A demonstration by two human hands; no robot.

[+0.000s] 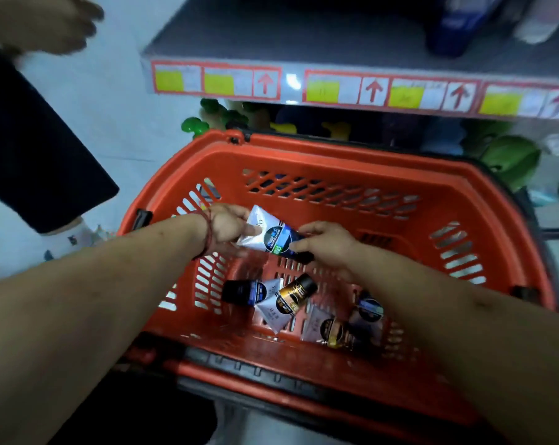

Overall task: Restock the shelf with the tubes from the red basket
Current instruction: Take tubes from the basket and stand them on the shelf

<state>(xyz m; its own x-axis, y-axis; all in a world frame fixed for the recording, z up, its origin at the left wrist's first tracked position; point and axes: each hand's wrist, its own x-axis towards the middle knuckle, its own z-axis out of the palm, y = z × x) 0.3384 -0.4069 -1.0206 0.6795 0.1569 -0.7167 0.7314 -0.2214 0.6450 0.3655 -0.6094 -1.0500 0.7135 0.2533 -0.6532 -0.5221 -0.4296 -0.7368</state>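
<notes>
While both my left hand (pixel 228 226) and right hand (pixel 329 244) pinch one silver tube (pixel 265 236) over the red basket (pixel 336 162), pickup seems underway; next, lift to shelf (pixel 304 43) at twelve o'clock.

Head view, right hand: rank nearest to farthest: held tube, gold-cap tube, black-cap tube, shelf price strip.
1. Held tube: pinched by the right hand, over the basket.
2. Gold-cap tube: basket floor, just below the hand.
3. Black-cap tube: basket floor, further left.
4. Shelf price strip: up beyond the basket's far rim.
</notes>
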